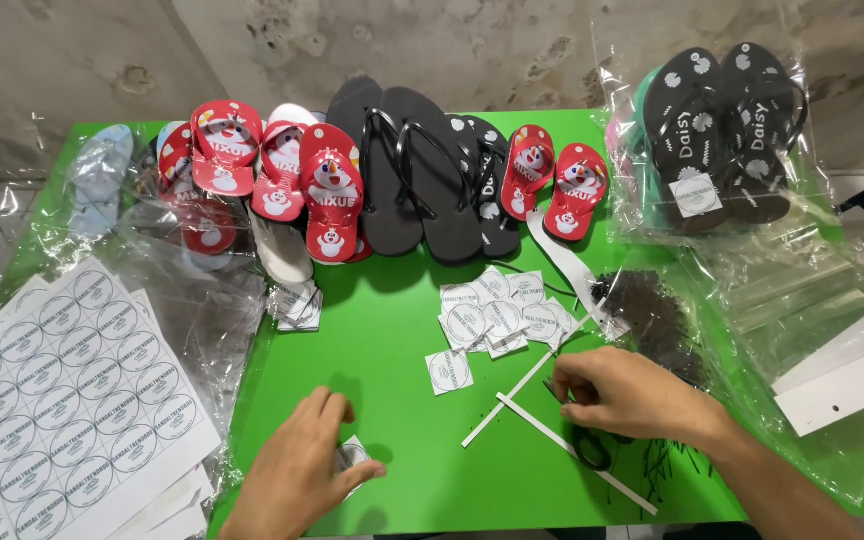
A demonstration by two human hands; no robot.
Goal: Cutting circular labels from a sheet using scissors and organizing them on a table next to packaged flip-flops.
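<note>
My left hand [304, 462] rests on the green table [392, 330] near its front edge, fingers pinching a small cut-out round sticker [352, 455]. My right hand [624, 392] lies to the right, fingers curled on black scissors [588, 448] whose handle pokes out beneath it. Two thin white paper strips [522, 385] cross just left of that hand. Several cut sticker squares [492, 312] lie scattered in the table's middle, one [448, 370] set apart closer to me.
Sticker sheets [62, 400] are stacked at the left on clear plastic. Red cartoon flip-flops [330, 195] and black flip-flops [422, 170] line the back. Bagged black flip-flops [722, 130] stand back right. A pile of small black fasteners [657, 320], clear bags and white cards [852, 375] sit right.
</note>
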